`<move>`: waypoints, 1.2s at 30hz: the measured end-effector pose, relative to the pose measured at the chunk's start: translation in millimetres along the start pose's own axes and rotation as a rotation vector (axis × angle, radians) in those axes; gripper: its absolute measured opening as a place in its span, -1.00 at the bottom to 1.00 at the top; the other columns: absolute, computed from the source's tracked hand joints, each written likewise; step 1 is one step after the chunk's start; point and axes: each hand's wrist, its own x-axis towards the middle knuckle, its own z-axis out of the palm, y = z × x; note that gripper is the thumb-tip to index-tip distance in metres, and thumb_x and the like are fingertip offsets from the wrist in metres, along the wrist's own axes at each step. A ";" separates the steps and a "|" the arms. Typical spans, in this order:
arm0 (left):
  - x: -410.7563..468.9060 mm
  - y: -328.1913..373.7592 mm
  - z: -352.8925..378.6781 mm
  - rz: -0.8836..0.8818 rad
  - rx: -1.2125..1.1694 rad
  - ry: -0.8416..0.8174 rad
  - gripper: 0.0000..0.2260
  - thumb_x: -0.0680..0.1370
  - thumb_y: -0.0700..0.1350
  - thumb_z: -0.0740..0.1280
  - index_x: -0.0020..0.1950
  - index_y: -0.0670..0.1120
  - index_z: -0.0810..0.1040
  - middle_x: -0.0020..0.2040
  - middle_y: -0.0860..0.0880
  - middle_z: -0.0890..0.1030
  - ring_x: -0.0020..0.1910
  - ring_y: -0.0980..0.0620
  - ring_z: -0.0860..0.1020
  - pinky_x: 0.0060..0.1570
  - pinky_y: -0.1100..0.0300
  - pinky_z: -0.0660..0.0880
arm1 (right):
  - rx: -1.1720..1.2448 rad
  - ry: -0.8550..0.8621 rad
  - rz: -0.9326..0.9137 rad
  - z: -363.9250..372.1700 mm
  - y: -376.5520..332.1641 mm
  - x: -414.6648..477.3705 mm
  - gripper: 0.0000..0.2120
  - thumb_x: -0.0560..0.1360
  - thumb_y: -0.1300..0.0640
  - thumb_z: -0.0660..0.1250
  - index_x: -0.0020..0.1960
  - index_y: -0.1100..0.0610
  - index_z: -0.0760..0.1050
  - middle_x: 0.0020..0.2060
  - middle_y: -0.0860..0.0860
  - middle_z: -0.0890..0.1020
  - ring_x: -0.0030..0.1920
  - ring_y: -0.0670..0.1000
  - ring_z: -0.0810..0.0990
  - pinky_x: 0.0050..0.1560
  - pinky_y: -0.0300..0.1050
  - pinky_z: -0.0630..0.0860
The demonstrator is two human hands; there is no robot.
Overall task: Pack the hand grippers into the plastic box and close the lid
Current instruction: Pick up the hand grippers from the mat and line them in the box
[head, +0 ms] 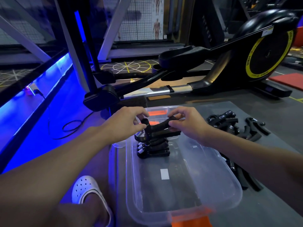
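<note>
A white clog [86,189] is resting on the floor at the left. The left hand [126,119] is pinching the spring end of a black hand gripper [157,126] and the right hand [188,124] is pinching its foam handle, holding it just above the row of packed grippers [154,149] sitting in the far part of the clear plastic box [226,171]. Loose grippers [229,123] are lying on the grey mat [282,118] to the right

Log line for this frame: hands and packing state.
left hand pinches held hand gripper | right hand pinches its handle | above packed row in plastic box | loose grippers on mat | box open
</note>
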 end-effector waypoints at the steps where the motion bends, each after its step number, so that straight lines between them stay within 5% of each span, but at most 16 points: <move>1: -1.0 -1.9 -0.8 -0.002 -0.003 -0.009 -0.76 0.48 -0.10 0.42 0.11 0.11 0.56 -0.07 0.16 0.60 -0.24 0.19 0.57 -0.09 0.10 0.57 | -0.015 -0.002 0.005 1.2 2.2 0.8 -0.84 0.47 0.43 0.34 -0.03 0.22 0.56 -0.32 0.05 0.59 -0.29 0.10 0.67 -0.14 -0.14 0.65; 5: -6.6 -11.3 -4.5 -0.030 0.031 -0.076 -0.76 0.49 -0.07 0.40 0.15 0.08 0.55 -0.02 0.14 0.60 -0.10 0.15 0.57 -0.04 0.13 0.53 | -0.070 -0.010 0.044 7.4 17.2 6.5 -0.80 0.47 0.44 0.33 -0.10 0.15 0.54 -0.30 0.07 0.58 -0.29 0.10 0.66 -0.22 -0.19 0.63; 13: -22.3 -31.3 -10.1 -0.083 0.232 -0.338 -0.47 0.52 0.08 0.38 0.45 0.03 0.34 0.42 0.10 0.36 0.39 0.14 0.31 0.24 0.37 0.19 | -0.127 0.039 0.140 20.7 60.4 19.1 -0.77 0.46 0.45 0.33 -0.15 0.13 0.52 -0.24 0.16 0.56 -0.32 0.10 0.60 -0.24 -0.11 0.59; 18: -24.8 -40.6 -7.6 -0.127 0.244 -0.447 -0.29 0.47 0.17 0.40 0.53 0.03 0.19 0.49 0.08 0.24 0.44 0.11 0.26 0.30 0.32 0.19 | -0.104 0.000 0.235 28.9 86.7 25.0 -0.79 0.44 0.47 0.32 -0.14 0.18 0.54 -0.25 0.19 0.56 -0.29 0.13 0.59 -0.02 0.15 0.62; 24: -19.5 -44.4 -3.3 -0.125 0.295 -0.497 -0.22 0.42 0.23 0.42 0.53 -0.02 0.21 0.50 0.09 0.19 0.44 0.10 0.25 0.30 0.34 0.18 | 0.015 0.035 0.334 47.3 122.1 23.0 -0.76 0.43 0.50 0.33 -0.17 0.17 0.52 -0.26 0.13 0.51 -0.28 0.16 0.56 0.02 0.22 0.59; 31: -15.2 -42.9 -2.5 -0.127 0.288 -0.503 -0.20 0.40 0.22 0.45 0.53 -0.01 0.22 0.49 0.08 0.15 0.44 0.09 0.24 0.23 0.37 0.18 | 0.106 0.053 0.362 64.8 148.5 27.1 -0.75 0.43 0.50 0.32 -0.14 0.16 0.52 -0.24 0.06 0.48 -0.33 0.05 0.56 -0.18 -0.08 0.63; 36: -14.1 -41.4 -2.4 -0.121 0.294 -0.501 -0.20 0.38 0.23 0.46 0.52 0.00 0.23 0.47 0.10 0.17 0.41 0.11 0.28 0.20 0.38 0.19 | 0.084 0.094 0.362 68.2 156.1 35.2 -0.73 0.42 0.49 0.33 -0.17 0.12 0.53 -0.29 0.07 0.50 -0.31 0.10 0.57 -0.07 0.07 0.62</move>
